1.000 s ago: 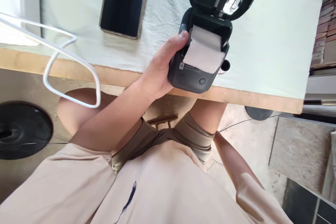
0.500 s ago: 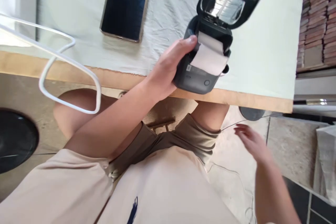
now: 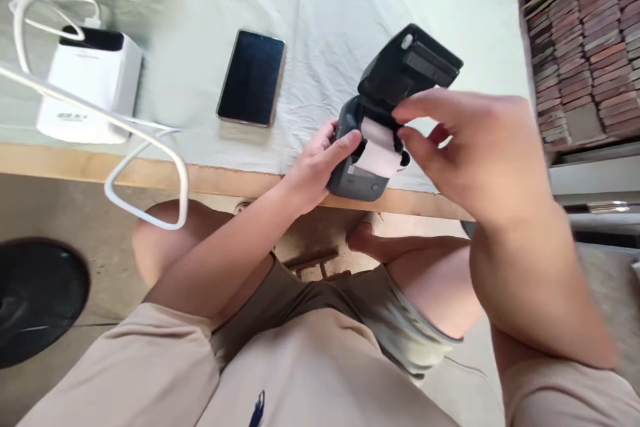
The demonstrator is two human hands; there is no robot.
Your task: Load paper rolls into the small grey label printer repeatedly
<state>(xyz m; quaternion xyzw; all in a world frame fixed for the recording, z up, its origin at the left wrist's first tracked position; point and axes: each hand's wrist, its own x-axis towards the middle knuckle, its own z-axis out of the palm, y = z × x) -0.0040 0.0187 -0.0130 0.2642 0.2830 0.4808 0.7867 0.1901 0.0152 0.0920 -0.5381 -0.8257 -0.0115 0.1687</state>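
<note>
A small dark grey label printer (image 3: 358,187) is tilted near the table's front edge, its black lid (image 3: 387,70) swung up. Inside lies a white paper roll (image 3: 379,135), with a loose strip hanging over the front. My left hand (image 3: 316,167) is closed around the printer's left side, thumb over the rim. Over the right side of the open compartment comes my right hand (image 3: 465,147). Its thumb and index finger are bent, with a small gap between their tips, at the roll's right end by the hinge. Whether those tips touch the roll or the rim is hard to tell.
A phone (image 3: 253,78) lies left of the printer. Further left stands a white power bank (image 3: 90,87) with a looped white cable (image 3: 183,193) hanging over the table edge. Stacked reddish slabs (image 3: 585,60) are at the right, a black round stool (image 3: 40,303) at lower left.
My right hand has risen from beside the table to the printer's open compartment. The printer, still in my left hand, has turned slightly, and the view has shifted to show more of the table.
</note>
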